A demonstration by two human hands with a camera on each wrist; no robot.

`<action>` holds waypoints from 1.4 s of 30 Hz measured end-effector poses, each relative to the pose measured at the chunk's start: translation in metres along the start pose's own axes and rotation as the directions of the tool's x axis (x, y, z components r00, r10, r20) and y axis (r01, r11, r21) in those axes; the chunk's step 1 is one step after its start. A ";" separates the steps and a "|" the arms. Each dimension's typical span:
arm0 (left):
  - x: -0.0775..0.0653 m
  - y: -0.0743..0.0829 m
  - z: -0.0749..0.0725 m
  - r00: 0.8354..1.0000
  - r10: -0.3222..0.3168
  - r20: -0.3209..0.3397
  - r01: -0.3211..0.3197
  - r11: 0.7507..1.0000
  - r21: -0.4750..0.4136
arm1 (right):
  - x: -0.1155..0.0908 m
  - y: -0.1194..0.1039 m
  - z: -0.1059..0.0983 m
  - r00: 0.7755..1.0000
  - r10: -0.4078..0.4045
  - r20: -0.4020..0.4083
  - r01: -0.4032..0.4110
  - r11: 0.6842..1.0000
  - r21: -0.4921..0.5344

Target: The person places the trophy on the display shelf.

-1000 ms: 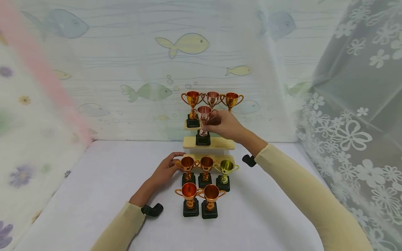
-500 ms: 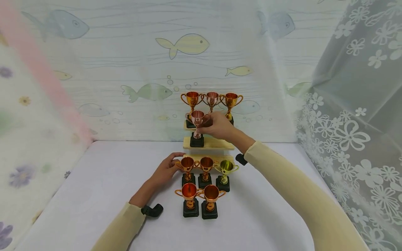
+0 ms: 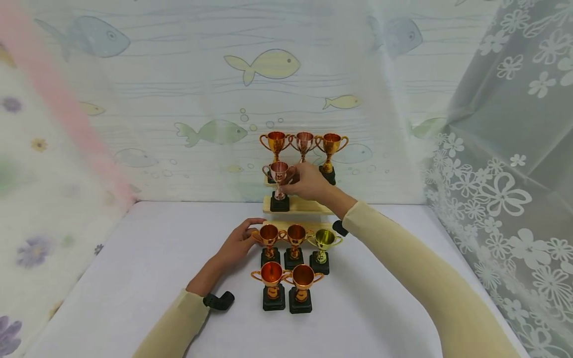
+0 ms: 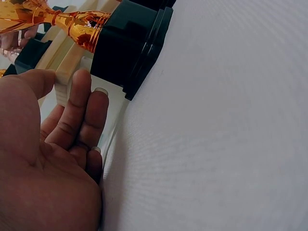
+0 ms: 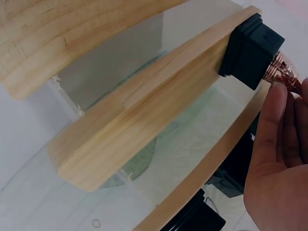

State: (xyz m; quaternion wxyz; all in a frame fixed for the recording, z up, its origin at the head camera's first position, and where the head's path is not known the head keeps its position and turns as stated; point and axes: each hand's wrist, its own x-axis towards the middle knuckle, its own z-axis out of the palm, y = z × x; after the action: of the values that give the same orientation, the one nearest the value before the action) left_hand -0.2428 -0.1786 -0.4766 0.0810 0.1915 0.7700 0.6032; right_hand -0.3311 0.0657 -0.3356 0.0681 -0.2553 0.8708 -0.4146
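Observation:
My right hand pinches the stem of a small rose-gold trophy cup with a black base. In the right wrist view that black base meets the end of the middle wooden shelf, at its left end in the head view. The left hand reaches to the left end of the lowest shelf, where thumb and fingers grip the board's wooden end in the left wrist view. Close by that hand stands a bronze trophy cup.
On the top shelf are a gold cup, a rose-gold cup and another gold cup. Before the stand are a copper cup, a yellow-gold cup, and two front cups, orange and bronze. Patterned curtains surround the white table.
The right hand has moved the rose-gold trophy cup left and slightly down, to the middle shelf's left end. The left hand has kept its place.

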 end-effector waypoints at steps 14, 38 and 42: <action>0.000 0.001 0.002 1.000 -0.008 -0.003 0.008 1.000 0.005 | -0.002 0.003 0.001 1.000 0.005 -0.031 -0.004 1.000 0.011; -0.002 0.004 0.002 1.000 -0.018 -0.008 0.018 0.999 0.029 | -0.040 0.010 -0.013 0.998 -0.058 0.031 0.054 0.991 0.122; -0.002 0.003 0.002 1.000 -0.014 -0.015 0.015 0.999 0.033 | -0.048 0.013 -0.016 0.998 -0.057 0.037 0.050 0.986 0.160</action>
State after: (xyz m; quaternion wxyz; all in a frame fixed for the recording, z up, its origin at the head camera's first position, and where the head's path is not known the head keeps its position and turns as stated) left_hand -0.2402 -0.1773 -0.4748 0.0766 0.1829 0.7818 0.5912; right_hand -0.3001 0.1073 -0.3397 0.0952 -0.2809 0.8261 -0.4791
